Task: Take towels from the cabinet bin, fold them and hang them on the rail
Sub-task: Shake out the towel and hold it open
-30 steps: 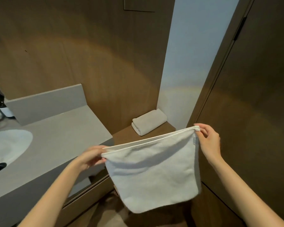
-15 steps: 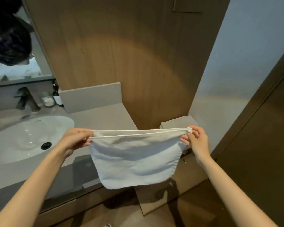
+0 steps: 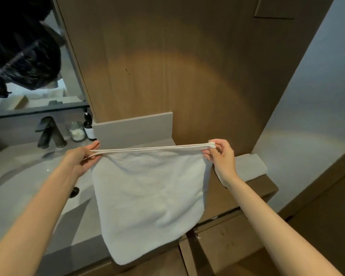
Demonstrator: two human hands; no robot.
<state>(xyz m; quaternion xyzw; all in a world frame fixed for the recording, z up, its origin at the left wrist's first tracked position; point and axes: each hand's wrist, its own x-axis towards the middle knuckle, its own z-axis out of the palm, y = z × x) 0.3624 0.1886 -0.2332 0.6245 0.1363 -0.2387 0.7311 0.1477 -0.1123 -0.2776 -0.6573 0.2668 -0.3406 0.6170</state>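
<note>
Both hands — the left hand [image 3: 79, 159] and the right hand [image 3: 221, 157] — pinch the top corners of the once-folded towel [image 3: 147, 196], so folding is midway; next, I think, the corners must meet.

White towel [image 3: 147, 196], doubled over, top edges stretched taut and level, body hanging flat below, folded towel [image 3: 249, 166] lying on wooden table [image 3: 267, 186] behind its right corner

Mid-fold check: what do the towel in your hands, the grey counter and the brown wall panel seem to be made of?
Towel: white terry-type cloth, matte; fuzzy nap, limp drape, corded hem.
Counter: grey stone or solid-surface composite, smooth satin; uniform colour, crisp edges; I cannot tell which.
Wall panel: wood or wood-look laminate, low sheen; fine vertical grain.
</note>
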